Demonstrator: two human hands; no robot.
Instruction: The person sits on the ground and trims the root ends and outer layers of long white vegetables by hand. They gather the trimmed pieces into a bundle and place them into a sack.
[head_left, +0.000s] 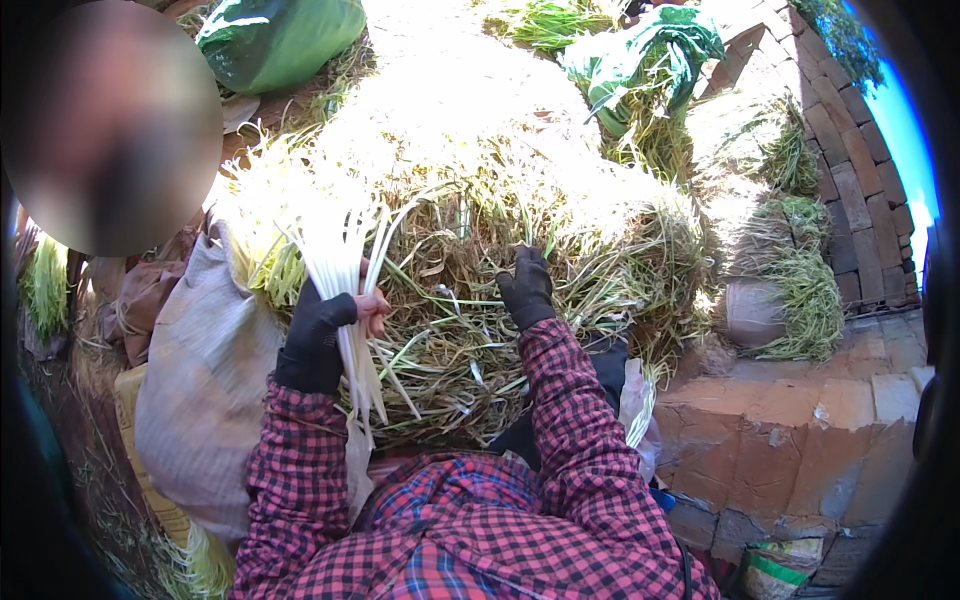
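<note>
My left hand (324, 326), in a black glove with bare fingertips showing, grips a fanned bunch of long white plant stalks (341, 262). Their pale ends hang below my fist, and the upper ends fade into glare. To its right, my right hand (527, 289), also black-gloved, reaches over a large heap of tangled green and dry stalks (450, 330). Its fingers point away from me at the heap, close to some thin stems; whether they pinch any is unclear. Pale yellow-green leaves (277, 262) spill out behind the left hand.
A stuffed whitish woven sack (206, 375) stands at my left. Beyond the heap are a green bag (281, 45) and a green-and-white cloth (645, 60). More stalk bundles (802, 315) lie by a brick wall (855, 165). A brick ledge (780, 427) runs at right. A blurred person (112, 135) is at upper left.
</note>
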